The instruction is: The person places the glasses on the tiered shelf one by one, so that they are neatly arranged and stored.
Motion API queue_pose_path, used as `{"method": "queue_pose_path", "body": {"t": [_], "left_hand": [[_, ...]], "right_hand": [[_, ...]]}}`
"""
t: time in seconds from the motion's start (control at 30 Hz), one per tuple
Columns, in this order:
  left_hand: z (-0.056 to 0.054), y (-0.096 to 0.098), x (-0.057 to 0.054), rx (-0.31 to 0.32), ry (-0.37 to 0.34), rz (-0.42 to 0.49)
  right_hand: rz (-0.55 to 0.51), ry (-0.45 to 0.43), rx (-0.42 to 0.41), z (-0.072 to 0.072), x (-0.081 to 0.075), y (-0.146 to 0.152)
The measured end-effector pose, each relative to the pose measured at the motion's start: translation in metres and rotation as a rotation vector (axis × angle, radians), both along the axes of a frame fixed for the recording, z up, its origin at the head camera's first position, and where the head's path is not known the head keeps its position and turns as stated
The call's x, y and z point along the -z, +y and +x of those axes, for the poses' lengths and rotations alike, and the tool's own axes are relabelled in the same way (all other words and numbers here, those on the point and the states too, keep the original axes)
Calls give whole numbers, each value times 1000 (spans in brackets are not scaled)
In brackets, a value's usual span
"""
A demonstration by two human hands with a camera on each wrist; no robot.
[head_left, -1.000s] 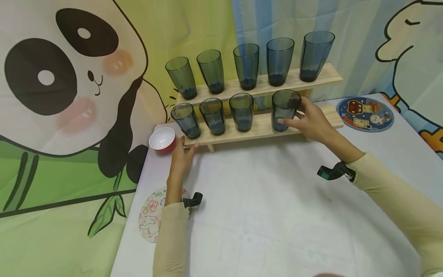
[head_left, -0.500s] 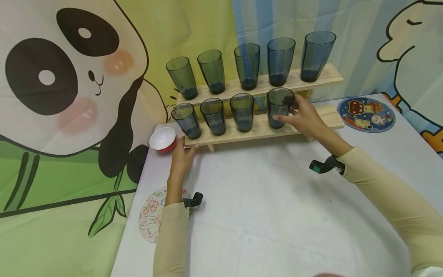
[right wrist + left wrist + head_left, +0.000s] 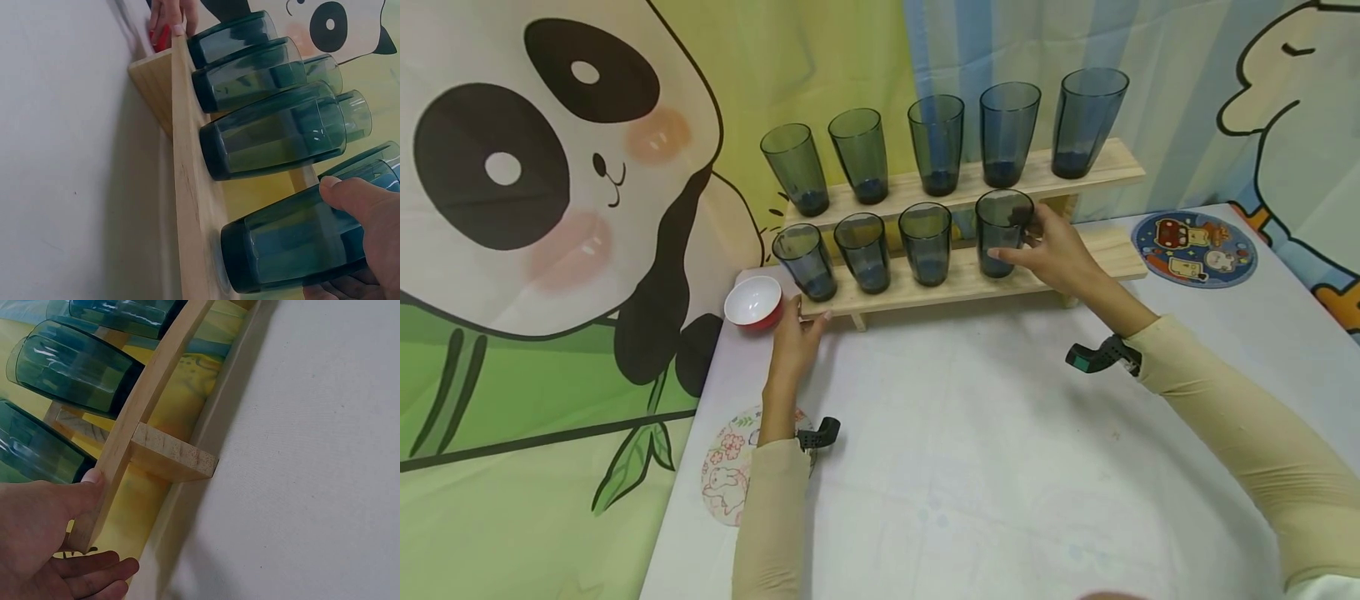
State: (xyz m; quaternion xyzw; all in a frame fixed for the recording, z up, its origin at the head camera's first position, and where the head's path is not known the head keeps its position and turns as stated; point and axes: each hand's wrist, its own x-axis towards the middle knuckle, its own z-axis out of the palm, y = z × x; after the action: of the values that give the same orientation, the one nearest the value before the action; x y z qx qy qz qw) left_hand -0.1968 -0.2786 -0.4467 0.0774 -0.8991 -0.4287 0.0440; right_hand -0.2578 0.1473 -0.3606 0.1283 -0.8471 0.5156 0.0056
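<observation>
A two-tier wooden shelf [image 3: 917, 292] carries a row of tinted drinking glasses on each tier. My right hand [image 3: 1063, 254] holds a glass [image 3: 997, 242] upright at the right of the lower row, thumb in front and fingers round its far side. In the right wrist view that glass [image 3: 294, 237] has its base at the board; whether it touches cannot be told. My left hand [image 3: 793, 342] grips the lower board's left end. In the left wrist view the thumb [image 3: 87, 490] lies on the board and the other fingers [image 3: 94, 575] are underneath.
A red and white bowl [image 3: 752, 302] sits left of the shelf. A round blue picture mat [image 3: 1193, 248] lies to the right, and a pale round mat [image 3: 724, 483] lies partly under the left forearm. Three more glasses [image 3: 925, 246] stand along the lower tier.
My right hand has shifted the held glass left and slightly back along the lower tier, nearer the other glasses, slowing over the last half second. The left hand stays put.
</observation>
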Motion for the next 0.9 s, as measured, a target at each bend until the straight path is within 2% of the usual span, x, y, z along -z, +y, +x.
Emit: {"method": "queue_pose_path", "body": {"t": [0.5,0.73,0.9], "left_hand": [[2,0,-1,-1,0,1],[4,0,-2,-2,11,9],[6,0,-4,-8,0,-21]], "right_hand": [[6,-34,9,1,4,0],[6,-54,-60,1,2,3],[158,-109,-110,4,-4,12]]}}
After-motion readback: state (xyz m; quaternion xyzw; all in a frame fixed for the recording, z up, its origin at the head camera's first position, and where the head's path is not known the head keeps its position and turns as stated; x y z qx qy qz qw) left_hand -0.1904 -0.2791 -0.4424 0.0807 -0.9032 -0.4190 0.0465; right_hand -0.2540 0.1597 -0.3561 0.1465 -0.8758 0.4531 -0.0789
